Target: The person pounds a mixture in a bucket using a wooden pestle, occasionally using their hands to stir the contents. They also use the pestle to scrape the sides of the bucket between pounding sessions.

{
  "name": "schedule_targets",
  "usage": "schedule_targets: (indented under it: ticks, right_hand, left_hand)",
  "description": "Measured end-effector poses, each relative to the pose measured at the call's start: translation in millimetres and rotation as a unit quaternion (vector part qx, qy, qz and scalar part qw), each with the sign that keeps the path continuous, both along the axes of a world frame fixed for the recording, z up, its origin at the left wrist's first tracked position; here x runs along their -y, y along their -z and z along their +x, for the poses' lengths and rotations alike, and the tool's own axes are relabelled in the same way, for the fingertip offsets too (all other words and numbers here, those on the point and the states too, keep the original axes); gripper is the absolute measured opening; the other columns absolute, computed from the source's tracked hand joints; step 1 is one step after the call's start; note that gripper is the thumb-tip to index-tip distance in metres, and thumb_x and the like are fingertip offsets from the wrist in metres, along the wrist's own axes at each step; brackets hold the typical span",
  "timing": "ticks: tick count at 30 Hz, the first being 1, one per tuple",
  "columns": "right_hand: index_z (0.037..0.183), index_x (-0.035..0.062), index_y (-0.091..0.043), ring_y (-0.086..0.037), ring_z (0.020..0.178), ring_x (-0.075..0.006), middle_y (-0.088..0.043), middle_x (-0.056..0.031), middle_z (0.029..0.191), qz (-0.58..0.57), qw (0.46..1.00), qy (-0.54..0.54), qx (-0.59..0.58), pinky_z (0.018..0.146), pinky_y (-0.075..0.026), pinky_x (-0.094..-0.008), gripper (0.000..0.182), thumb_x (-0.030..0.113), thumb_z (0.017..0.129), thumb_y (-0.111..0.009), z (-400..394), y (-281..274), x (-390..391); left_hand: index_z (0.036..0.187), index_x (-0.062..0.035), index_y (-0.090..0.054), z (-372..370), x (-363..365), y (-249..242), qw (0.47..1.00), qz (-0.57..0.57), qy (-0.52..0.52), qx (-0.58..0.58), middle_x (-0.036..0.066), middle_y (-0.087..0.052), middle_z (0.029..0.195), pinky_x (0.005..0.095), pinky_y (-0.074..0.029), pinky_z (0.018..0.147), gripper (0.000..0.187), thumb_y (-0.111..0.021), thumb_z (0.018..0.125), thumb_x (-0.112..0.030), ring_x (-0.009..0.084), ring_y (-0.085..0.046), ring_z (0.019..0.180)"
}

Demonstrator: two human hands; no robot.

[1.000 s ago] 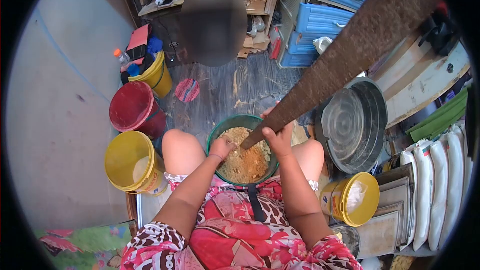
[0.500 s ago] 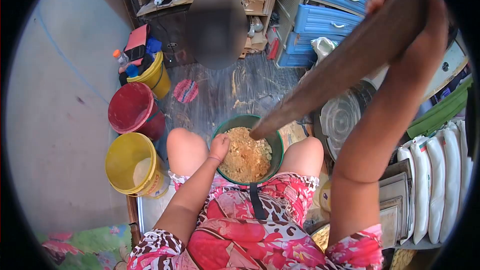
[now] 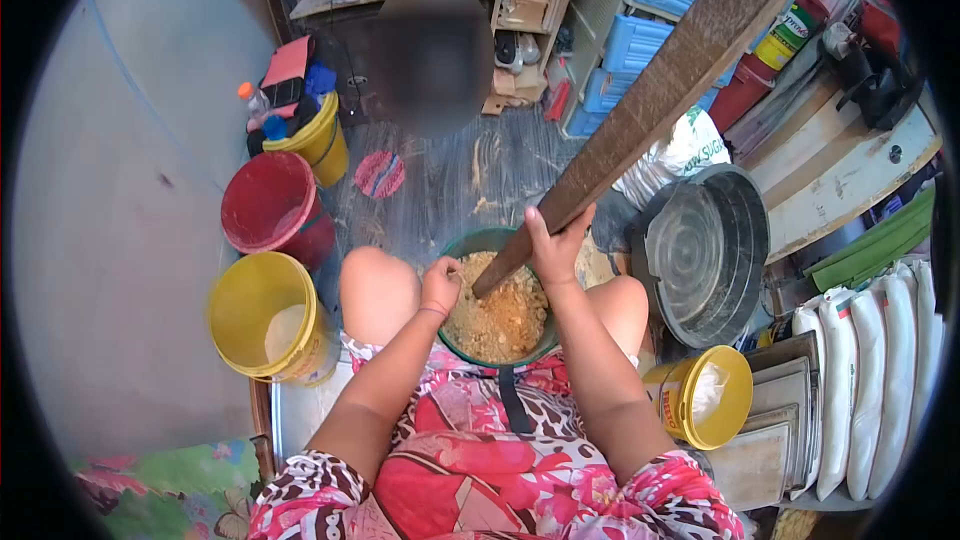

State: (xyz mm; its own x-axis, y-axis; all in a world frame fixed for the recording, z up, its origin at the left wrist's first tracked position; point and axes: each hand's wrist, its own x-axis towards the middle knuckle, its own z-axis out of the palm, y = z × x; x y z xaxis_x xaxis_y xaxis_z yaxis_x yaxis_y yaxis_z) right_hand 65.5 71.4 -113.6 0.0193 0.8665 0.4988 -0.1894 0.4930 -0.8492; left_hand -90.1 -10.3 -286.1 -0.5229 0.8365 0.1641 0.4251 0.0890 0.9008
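A green tub point(image 3: 548, 345) stands between my knees, full of crumbly yellow-brown material point(image 3: 495, 325) with pale lumps. My left hand point(image 3: 441, 285) is closed on the tub's left rim. A long, thick wooden beam point(image 3: 640, 120) slants down from the upper right, its lower end inside the tub on the crumbs. My right hand point(image 3: 558, 248) grips this beam low down, just above the tub, with the thumb and fingers on either side of it. The far end of the beam runs out of view at the top.
Yellow buckets point(image 3: 262, 315) and a red bucket point(image 3: 270, 202) line the left wall. To the right stand a black basin point(image 3: 700, 255), another yellow bucket point(image 3: 722, 398), and stacked white packs point(image 3: 865, 380). Blue drawers point(image 3: 640, 45) and a wooden shelf point(image 3: 535, 15) are ahead.
My right hand has come down from high on the raised beam to its lower part. The beam's lower end has gone farther down into the tub. My left hand stays at the rim.
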Motion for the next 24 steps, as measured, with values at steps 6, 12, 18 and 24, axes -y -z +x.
schedule_targets:
  ticks: [6, 12, 18, 24]
  right_hand:
    - [0.122, 0.0064, -0.023, -0.054, 0.08, -0.0156, -0.051, -0.0084, 0.093, 0.113, 0.99, 0.035, 0.082, 0.073, -0.047, -0.0301, 0.064, 0.011, 0.077, -0.068, 26.3, 11.8, 15.5]
    - [0.128, 0.0036, -0.02, -0.056, 0.062, -0.018, -0.054, -0.01, 0.077, 0.192, 0.981, -0.02, 0.024, 0.059, -0.049, -0.0304, 0.071, 0.016, 0.077, -0.069, 60.5, -181.2, 30.2]
    - [0.101, -0.0028, -0.054, -0.062, 0.071, -0.0224, -0.061, -0.0163, 0.084, 0.214, 0.955, -0.146, 0.147, 0.069, -0.05, -0.0298, 0.044, 0.039, 0.089, -0.048, 135.7, -395.1, -33.3]
    - [0.123, 0.0005, -0.035, -0.048, 0.102, -0.0224, -0.049, -0.0123, 0.11, 0.184, 0.974, 0.042, 0.122, 0.089, -0.038, -0.0351, 0.061, 0.022, 0.075, -0.065, 74.6, -208.5, -22.9]
  left_hand:
    - [0.086, -0.0036, -0.06, 5.6, -1.6, -12.6, 0.999, -0.023, 0.011, -0.042, 0.014, -0.062, 0.085, 0.0328, -0.05, 0.076, 0.019, -0.055, 0.069, 0.005, 0.0264, -0.062, 0.08]
    - [0.089, -0.0035, -0.062, 2.7, -6.4, 4.6, 0.999, -0.034, 0.023, 0.03, 0.016, -0.062, 0.093, 0.0313, -0.048, 0.079, 0.019, -0.053, 0.073, 0.002, 0.0274, -0.06, 0.089]
    - [0.089, -0.0015, -0.061, 6.1, -10.2, 5.1, 0.994, -0.036, 0.101, -0.031, 0.017, -0.061, 0.095, 0.0316, -0.047, 0.082, 0.017, -0.057, 0.072, -0.001, 0.0286, -0.059, 0.092]
    - [0.085, -0.0034, -0.06, 6.7, -5.0, -3.4, 0.994, -0.08, 0.047, 0.063, 0.016, -0.06, 0.097, 0.0342, -0.046, 0.084, 0.017, -0.063, 0.068, -0.002, 0.0295, -0.057, 0.097]
